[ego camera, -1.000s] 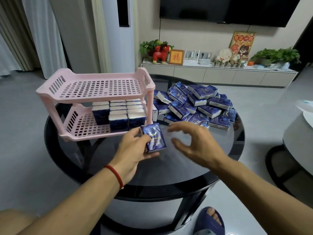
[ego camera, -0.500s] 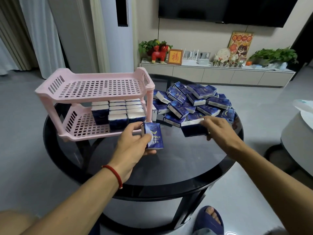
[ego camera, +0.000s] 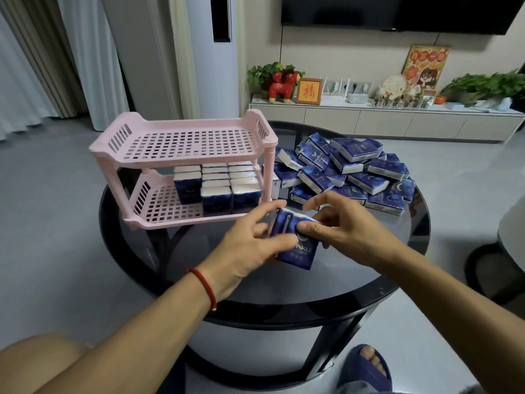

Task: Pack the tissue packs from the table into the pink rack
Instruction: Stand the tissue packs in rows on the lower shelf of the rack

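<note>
- The table (ego camera: 383, 282) is round, with a dark glass top; I use its near, bare part just in front of the rack as my working spot.
- The rack (ego camera: 181, 143) is pink and has two tiers. It stands on the table with its open long side toward me, so I can slide packs straight in. Its top tier is bare.
- The packed rows (ego camera: 227, 189) stand upright on the rack's lower tier, tight against its right end. I judge they were started there to leave the left part free for more.
- The pile (ego camera: 349, 172) of loose blue packs lies just right of the rack, within my right arm's reach.
- My left hand (ego camera: 250, 251) and right hand (ego camera: 349, 231) meet just in front of the rack's right leg, both grasping the held packs (ego camera: 295, 237).
- Those look like two packs pressed side by side, fingers pinching the top and thumbs on the faces. I seem to be squaring them so they go in together.
</note>
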### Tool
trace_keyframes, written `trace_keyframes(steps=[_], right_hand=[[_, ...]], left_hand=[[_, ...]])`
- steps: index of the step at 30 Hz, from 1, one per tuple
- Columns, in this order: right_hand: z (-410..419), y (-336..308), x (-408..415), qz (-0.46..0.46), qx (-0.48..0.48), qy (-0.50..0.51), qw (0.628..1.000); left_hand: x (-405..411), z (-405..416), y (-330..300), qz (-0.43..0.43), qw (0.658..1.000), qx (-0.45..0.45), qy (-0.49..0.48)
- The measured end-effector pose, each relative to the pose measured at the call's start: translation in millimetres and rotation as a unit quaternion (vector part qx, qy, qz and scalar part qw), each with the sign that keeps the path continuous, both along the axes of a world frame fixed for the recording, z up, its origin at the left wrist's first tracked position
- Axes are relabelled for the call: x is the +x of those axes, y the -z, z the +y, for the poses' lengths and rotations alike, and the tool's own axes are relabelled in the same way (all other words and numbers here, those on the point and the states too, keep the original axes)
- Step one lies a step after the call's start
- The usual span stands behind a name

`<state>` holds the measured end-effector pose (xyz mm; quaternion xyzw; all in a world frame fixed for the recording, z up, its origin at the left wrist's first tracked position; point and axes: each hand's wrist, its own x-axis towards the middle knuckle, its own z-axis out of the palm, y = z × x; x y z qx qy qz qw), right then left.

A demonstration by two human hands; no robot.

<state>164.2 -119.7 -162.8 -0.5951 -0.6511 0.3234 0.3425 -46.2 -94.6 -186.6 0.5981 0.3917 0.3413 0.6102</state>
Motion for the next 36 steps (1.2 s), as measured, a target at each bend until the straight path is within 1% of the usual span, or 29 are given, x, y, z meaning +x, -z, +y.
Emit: trace_keyframes(steps=[2, 3, 6, 9, 12, 14, 16, 20, 25, 28, 32, 34, 36], right_hand=[[1, 3, -8, -0.062, 0.056, 0.025, 0.996], [2, 4, -12, -0.075, 0.074, 0.027, 0.994], [4, 6, -23, -0.057, 0.098, -0.022, 0.993], [7, 9, -31, -0.097, 0.113, -0.054, 0.987], [11, 16, -39, -0.15, 0.13, -0.062, 0.978], [13, 19, -43, -0.154, 0.136, -0.074, 0.976], [15, 19, -44, -0.145, 0.129, -0.081, 0.978], [18, 18, -47, -0.108, 0.125, -0.073, 0.984], [22, 12, -67, -0.043, 0.127, -0.084, 0.988], [29, 7, -75, -0.015, 0.137, -0.039, 0.99], [39, 3, -77, 0.006, 0.189, 0.121, 0.974], [45, 3, -79, 0.018, 0.18, 0.17, 0.969], [51, 5, -80, 0.016, 0.152, 0.179, 0.972]], left_hand=[[-4, 1, 4, 0.046, 0.997, 0.065, -0.011], [-6, 2, 5, 0.06, 0.994, 0.091, -0.02], [-16, 5, 2, 0.09, 0.981, 0.164, -0.05], [-27, 7, 1, 0.139, 0.965, 0.215, -0.051], [-34, 4, 7, 0.186, 0.957, 0.219, -0.037], [-38, 4, 12, 0.204, 0.954, 0.218, -0.035], [-41, 5, 14, 0.206, 0.954, 0.213, -0.042], [-50, 10, 13, 0.149, 0.967, 0.196, -0.064], [-73, 18, -1, 0.161, 0.964, 0.191, -0.091], [-93, 24, -11, 0.185, 0.949, 0.202, -0.157], [-114, 30, -19, 0.249, 0.908, 0.236, -0.24], [-119, 33, -19, 0.262, 0.888, 0.258, -0.277], [-119, 35, -16, 0.261, 0.869, 0.29, -0.306]])
